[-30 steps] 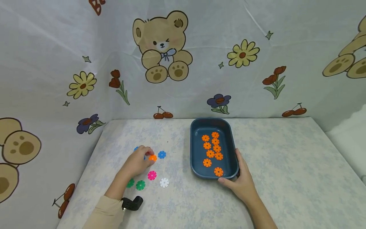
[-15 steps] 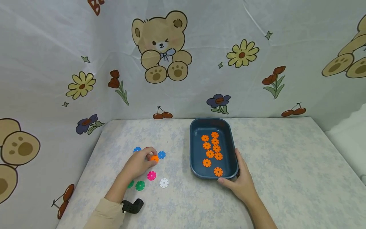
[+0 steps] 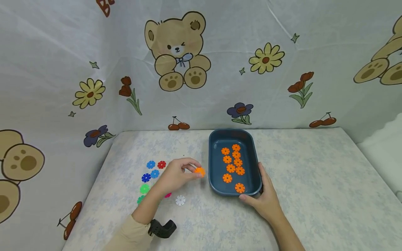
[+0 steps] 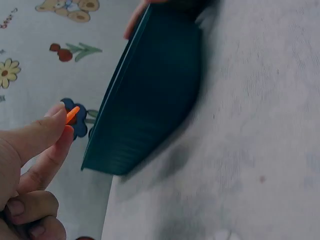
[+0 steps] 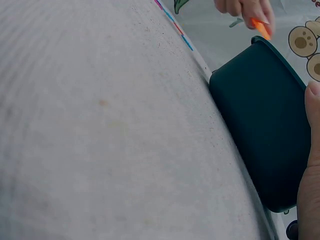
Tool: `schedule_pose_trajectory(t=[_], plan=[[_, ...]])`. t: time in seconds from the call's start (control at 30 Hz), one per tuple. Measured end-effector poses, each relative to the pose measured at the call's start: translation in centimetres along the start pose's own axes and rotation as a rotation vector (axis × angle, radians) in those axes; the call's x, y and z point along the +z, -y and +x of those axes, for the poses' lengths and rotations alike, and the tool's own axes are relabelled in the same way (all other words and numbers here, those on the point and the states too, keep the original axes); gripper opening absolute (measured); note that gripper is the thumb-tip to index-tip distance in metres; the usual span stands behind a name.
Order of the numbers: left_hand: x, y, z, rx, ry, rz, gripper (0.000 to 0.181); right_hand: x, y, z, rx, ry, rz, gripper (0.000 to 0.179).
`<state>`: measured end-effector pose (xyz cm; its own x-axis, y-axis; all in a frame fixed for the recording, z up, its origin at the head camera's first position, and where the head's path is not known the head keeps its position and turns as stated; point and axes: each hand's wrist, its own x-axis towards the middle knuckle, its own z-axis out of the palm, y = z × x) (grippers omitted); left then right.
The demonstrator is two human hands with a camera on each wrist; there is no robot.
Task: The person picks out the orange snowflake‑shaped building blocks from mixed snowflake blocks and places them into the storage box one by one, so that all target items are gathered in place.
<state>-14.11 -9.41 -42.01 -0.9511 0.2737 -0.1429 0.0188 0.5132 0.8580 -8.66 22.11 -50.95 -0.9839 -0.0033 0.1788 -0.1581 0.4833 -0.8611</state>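
Note:
My left hand (image 3: 177,176) pinches an orange notched plastic disc (image 3: 200,171) between thumb and forefinger, just left of a dark blue rectangular bin (image 3: 211,164). In the left wrist view the disc (image 4: 73,115) appears edge-on at the fingertips, with the other fingers curled under. My right hand (image 3: 267,202) grips the bin's near right corner, thumb at the front rim and fingers along the right side. Several orange notched discs (image 3: 230,168) lie on the bin's floor. The right wrist view shows the held disc (image 5: 261,29) above the bin's far rim.
Left on the patterned tabletop (image 3: 314,181) lie blue discs (image 3: 150,164), a red disc (image 3: 161,164), green discs (image 3: 144,189) and a white disc (image 3: 180,200). A pink disc (image 3: 168,195) is partly behind my left arm. A printed cloth (image 3: 220,97) hangs behind.
My left hand has lifted the orange disc from among the loose discs and carried it right, close to the bin. The right hand and bin have stayed in place.

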Motion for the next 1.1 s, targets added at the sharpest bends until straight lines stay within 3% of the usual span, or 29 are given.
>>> schedule_pose_trajectory(t=[0.13, 0.27, 0.43, 0.57, 0.83, 0.97, 1.1], plan=[[2.1, -1.6, 0.8, 0.049, 0.055, 0.036, 0.022, 0.1, 0.0, 0.0, -0.003, 0.001, 0.006, 0.129], [3.7, -2.8, 1.7, 0.099, 0.094, 0.16, 0.02, 0.1, 0.1, 0.0, -0.004, -0.001, 0.008, 0.129], [4.8, -3.4, 2.9, 0.135, 0.152, 0.31, 0.025, 0.2, 0.1, 0.1, -0.001, 0.0, 0.003, 0.128], [5.2, -3.4, 3.5, 0.152, 0.184, 0.373, 0.025, 0.2, 0.1, 0.1, 0.004, 0.005, 0.003, 0.127], [6.4, -3.8, 4.2, 0.345, 0.164, 0.679, 0.025, 0.0, 0.2, 0.1, 0.023, 0.006, -0.012, 0.127], [7.0, -4.1, 4.5, 0.425, 0.213, 0.793, 0.023, 0.0, 0.1, 0.0, 0.015, 0.003, -0.005, 0.127], [7.6, -4.1, 5.2, 0.488, 0.286, 0.836, 0.015, 0.0, 0.1, -0.1, 0.01, 0.003, 0.002, 0.127]])
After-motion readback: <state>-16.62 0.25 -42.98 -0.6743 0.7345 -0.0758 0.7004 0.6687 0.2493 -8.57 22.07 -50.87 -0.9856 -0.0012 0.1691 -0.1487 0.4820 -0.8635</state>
